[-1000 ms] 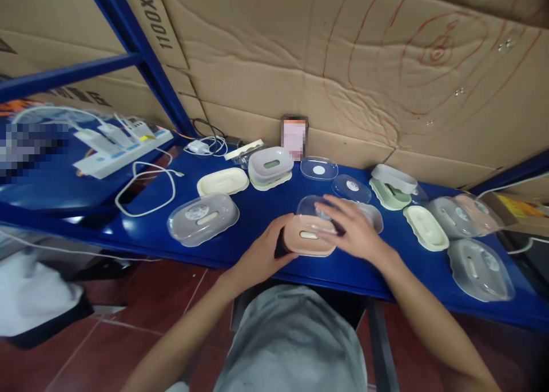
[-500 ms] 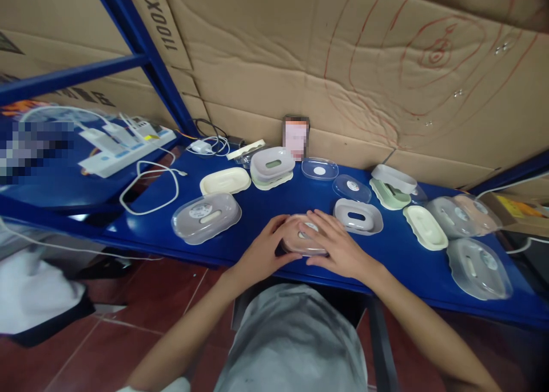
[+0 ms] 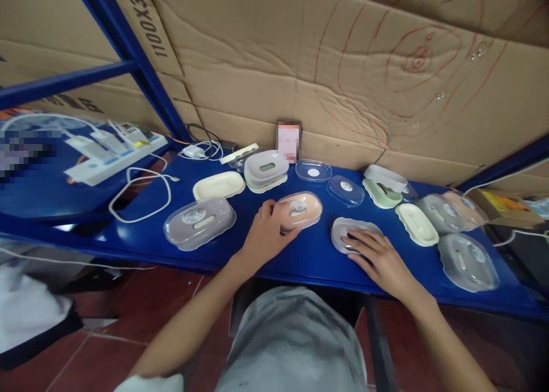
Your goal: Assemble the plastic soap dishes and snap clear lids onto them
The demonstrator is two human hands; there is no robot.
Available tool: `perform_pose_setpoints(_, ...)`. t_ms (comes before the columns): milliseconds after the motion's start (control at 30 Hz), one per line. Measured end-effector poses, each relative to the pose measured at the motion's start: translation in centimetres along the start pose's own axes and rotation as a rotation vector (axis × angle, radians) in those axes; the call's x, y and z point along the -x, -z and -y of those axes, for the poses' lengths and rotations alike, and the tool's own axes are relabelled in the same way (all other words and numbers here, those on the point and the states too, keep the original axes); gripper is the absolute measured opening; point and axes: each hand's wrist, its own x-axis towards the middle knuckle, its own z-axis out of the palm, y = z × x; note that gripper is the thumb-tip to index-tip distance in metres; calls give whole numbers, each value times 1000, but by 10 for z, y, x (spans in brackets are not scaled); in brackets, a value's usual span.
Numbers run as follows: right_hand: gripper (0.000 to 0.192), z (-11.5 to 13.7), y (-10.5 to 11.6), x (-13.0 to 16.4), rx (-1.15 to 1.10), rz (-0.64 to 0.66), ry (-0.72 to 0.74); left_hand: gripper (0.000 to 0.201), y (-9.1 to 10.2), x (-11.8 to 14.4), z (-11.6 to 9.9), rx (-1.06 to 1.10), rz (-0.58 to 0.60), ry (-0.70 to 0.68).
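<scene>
Holding the peach box [image 3: 307, 212], left of the grey dish [image 3: 339, 234], is the left hand [image 3: 265, 232]; the box looks light, stiff, slippery, so hold its sides; the right hand [image 3: 382, 258] lies wide on the dish

Grey lidded dishes [image 3: 200, 223]: three. Peach lidded dishes [image 3: 299, 209]: two. Unlidded grey pieces [image 3: 343, 227]: three. Cream trays [image 3: 218, 186] lying flat: two. Loose clear lids [image 3: 345, 192]: at least three, one partly hidden. Power strip [image 3: 115, 162]: one.
</scene>
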Motion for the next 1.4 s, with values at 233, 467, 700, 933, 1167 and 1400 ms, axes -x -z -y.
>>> perform_pose_setpoints(233,35,25,27,-29,-255,-73,-16,69,8,-1,-46,45,-11,-252)
perform_pose_setpoints(467,44,28,13,-86,-499,-21,-216,50,-2,50,-42,92,116,-451)
perform_pose_setpoints(700,45,-46,-20,-130,-146,-250,-292,41,-3,60,-31,4,86,-347)
perform_pose_setpoints(933,46,-73,-39,-123,11,-233,-273,44,-4,66,-27,46,108,-335)
perform_pose_setpoints(1167,40,-54,-18,-115,38,-230,-195,37,-7,66,-23,62,102,-340)
perform_pose_setpoints(1400,55,-78,1,-24,340,-243,-653,39,-4,67,-19,191,124,-358)
